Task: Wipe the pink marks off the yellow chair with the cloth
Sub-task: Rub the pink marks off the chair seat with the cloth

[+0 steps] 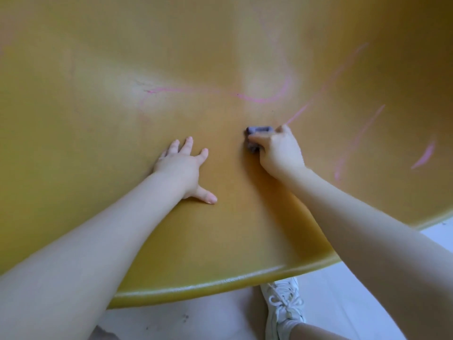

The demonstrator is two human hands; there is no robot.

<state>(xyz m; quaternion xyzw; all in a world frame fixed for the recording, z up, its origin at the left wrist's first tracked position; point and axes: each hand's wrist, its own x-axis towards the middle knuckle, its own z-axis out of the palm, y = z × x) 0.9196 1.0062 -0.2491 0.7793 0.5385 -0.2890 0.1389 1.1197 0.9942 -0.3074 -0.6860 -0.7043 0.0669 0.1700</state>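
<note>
The chair (pixel 103 57) fills nearly the whole view, a yellow shell curving up at the far side and the right; its top and left run out of frame, so its full shape cannot be made out. Nothing lies in the seat but the two hands and the cloth.

The right hand (pixel 279 149) grips the cloth (pixel 257 133), a small grey wad pressed to the seat near the middle. Most of it is hidden under the fingers; its long axis cannot be told.

The left hand (pixel 182 168) rests flat on the seat, fingers spread wide, just left of the cloth and apart from it.

Pink marks (pixel 264 98) curve across the seat beyond the cloth; more streaks run slantwise up the right wall, some faint and blurred.

A white shoe (pixel 282 307) stands on the pale floor (pixel 367 278) below the rim.
</note>
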